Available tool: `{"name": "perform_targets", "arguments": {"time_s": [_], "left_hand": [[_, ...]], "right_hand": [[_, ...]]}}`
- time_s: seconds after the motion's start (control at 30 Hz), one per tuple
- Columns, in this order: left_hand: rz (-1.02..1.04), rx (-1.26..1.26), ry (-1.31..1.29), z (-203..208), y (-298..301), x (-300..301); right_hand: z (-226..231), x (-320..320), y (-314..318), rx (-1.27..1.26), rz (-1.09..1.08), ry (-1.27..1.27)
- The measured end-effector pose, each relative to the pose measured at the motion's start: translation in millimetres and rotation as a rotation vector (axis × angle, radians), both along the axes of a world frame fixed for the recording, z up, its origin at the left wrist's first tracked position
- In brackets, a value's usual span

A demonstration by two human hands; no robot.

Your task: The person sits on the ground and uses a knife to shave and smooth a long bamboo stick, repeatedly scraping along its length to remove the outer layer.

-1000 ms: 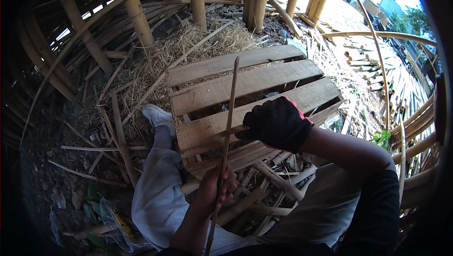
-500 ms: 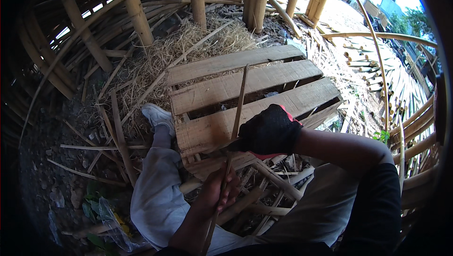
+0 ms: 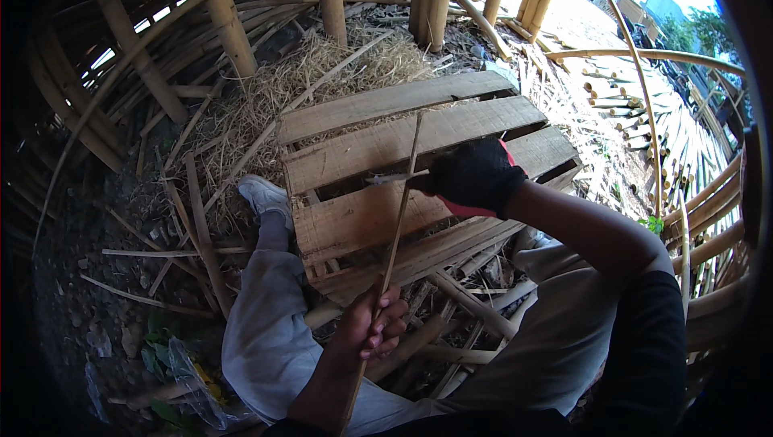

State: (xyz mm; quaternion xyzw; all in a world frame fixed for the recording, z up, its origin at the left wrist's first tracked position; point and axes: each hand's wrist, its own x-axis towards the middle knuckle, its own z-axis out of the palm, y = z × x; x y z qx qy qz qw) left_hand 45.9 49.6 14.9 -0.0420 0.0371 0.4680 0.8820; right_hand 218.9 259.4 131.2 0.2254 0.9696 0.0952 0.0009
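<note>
1. the right hand [image 3: 475, 178], in a dark glove, is now farther up the strip [image 3: 398, 229] than half a second ago, and its small blade [image 3: 386, 179] shows bright where before it was dark. for the work, i judge this means that the blade is now at the upper part of the strip, well apart from the bare fingers.

2. the right grip is closed around the tool; its handle is hidden in the glove. the blade crosses the strip, but i cannot tell whether it cuts or only passes over.

3. the left hand [image 3: 373, 324], bare, has its grip closed on the strip, before the near edge of the slatted crate [image 3: 346, 155], to the right of its near left corner. it stays almost at the same place.

4. the strip is held slanting: its tip appears over the crate's middle slat, its lower end passes the near edge toward the person. compared with the earlier frame, it looks thinner, maybe because it is turned.
</note>
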Motion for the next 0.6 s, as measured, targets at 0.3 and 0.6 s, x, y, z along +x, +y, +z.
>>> {"name": "perform_targets", "arguments": {"time_s": [0.3,0.6], "left_hand": [[0.009,-0.019,-0.002,-5.3,7.8,2.6],[0.023,-0.027,0.045,1.0,-1.8,5.4]], "right_hand": [[-2.7,-10.5,-33.3,-0.151,0.130,0.092],[9.1,-12.1,-46.9,-0.187,-0.042,-0.032]]}}
